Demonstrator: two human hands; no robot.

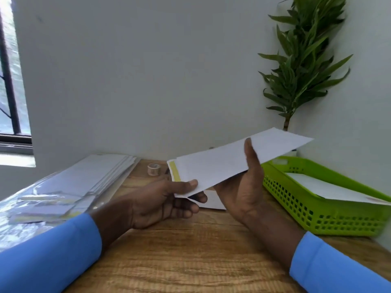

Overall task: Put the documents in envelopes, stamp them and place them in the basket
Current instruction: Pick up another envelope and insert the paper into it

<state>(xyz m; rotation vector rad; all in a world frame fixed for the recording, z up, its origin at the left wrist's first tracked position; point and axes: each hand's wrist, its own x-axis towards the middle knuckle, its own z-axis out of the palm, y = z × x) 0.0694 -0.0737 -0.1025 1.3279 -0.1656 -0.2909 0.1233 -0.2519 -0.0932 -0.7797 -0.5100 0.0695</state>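
No legible text anywhere — envelope (222, 166) (blank) included.

wooden table (190, 250), green basket (317, 214), envelope stack (88, 176)

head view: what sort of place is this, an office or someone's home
Probably a small office or home mailing desk: a wooden desk against a plain wall, a wrapped stack of envelopes, and a green basket already holding mail.

A head-worn camera looks forward and down, close over the table (190, 261).
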